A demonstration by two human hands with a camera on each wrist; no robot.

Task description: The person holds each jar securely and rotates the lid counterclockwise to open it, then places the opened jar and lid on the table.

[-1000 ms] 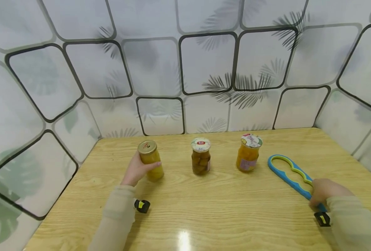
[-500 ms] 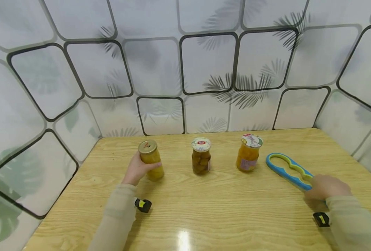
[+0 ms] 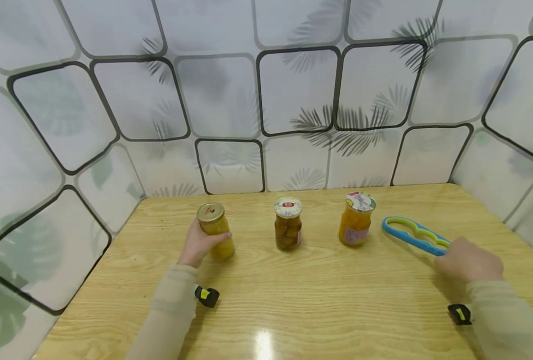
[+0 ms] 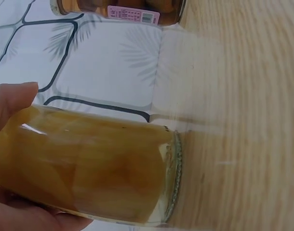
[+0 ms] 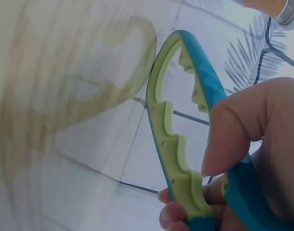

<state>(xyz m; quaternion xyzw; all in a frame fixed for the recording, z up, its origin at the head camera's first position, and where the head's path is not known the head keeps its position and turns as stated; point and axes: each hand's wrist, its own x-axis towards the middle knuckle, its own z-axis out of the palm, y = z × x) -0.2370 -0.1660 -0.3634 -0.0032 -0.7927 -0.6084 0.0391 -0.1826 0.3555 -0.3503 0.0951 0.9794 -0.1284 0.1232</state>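
- Table [image 3: 320, 305] of pale wood comes first, its near part running under both light sleeves [image 3: 509, 315]; a left black device [image 3: 206, 296] and a right black device [image 3: 460, 314] sit at the wrists.
- Right hand [image 3: 471, 260] grips the blue tool [image 5: 172, 154] by its handle end — thumb on one side, fingers round the other. The tool's long axis runs from this hand toward the far left, green scallops facing into the loop. Its tip is close to the tabletop; whether it touches, I cannot tell.
- Left hand [image 3: 197, 246] clasps the yellow jar [image 3: 218, 228] round its body, at the left of the table. The jar's long axis runs roughly up and down, gold lid [image 3: 210, 212] uppermost; its base is at or just above the wood, unclear which.
- Between the two held things, the relation is mainly sideways: the yellow jar lies well to the left of the tool, whose loop points toward the orange jar [image 3: 354, 224] instead.
- Brown jar [image 3: 288, 232] and orange jar stand upright and apart on the straight line from tool to yellow jar — both in the way. The orange one is nearer the right hand, beside the loop without touching; the brown one is nearer the left.
- Wall [image 3: 302, 90], leaf-printed, rises beyond the far edge.
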